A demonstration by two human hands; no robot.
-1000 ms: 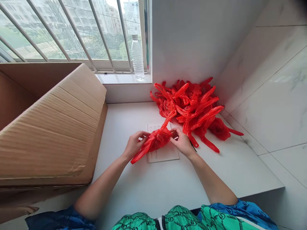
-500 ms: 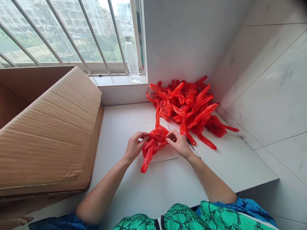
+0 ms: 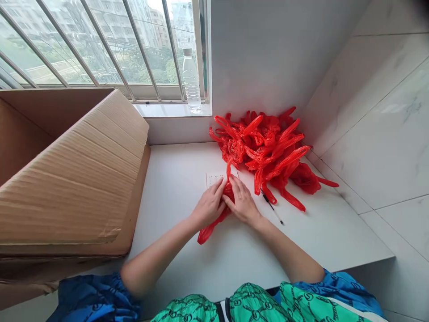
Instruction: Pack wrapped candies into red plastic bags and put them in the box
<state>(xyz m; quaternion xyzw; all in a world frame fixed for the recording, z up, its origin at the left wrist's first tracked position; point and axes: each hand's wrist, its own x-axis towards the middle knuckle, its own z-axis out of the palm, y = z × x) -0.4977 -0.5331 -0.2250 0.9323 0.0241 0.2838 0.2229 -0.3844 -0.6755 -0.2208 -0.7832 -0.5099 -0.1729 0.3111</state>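
Observation:
Under my two hands lies a red plastic bag [image 3: 211, 231]; one handle sticks up beyond my fingers and the other trails toward me. My left hand [image 3: 208, 205] cups the bag from the left, with its fingers bent over it. From the right, my right hand [image 3: 241, 201] presses on it with its fingers close together. Most of the bag's body is hidden beneath them. A thin white sheet or panel with small dark marks [image 3: 212, 180] shows just past my left fingers, partly covered.
Behind and to the right, a heap of red plastic bags [image 3: 268, 147] rests against the wall. A pen [image 3: 273, 208] lies right of my hand. At left stands a large open cardboard box [image 3: 100, 179]. A water bottle [image 3: 191, 85] is on the sill by the barred window.
My hands have come together over the bag, from pinching its two sides to covering and pressing it. The bag is bunched smaller. The view has shifted slightly.

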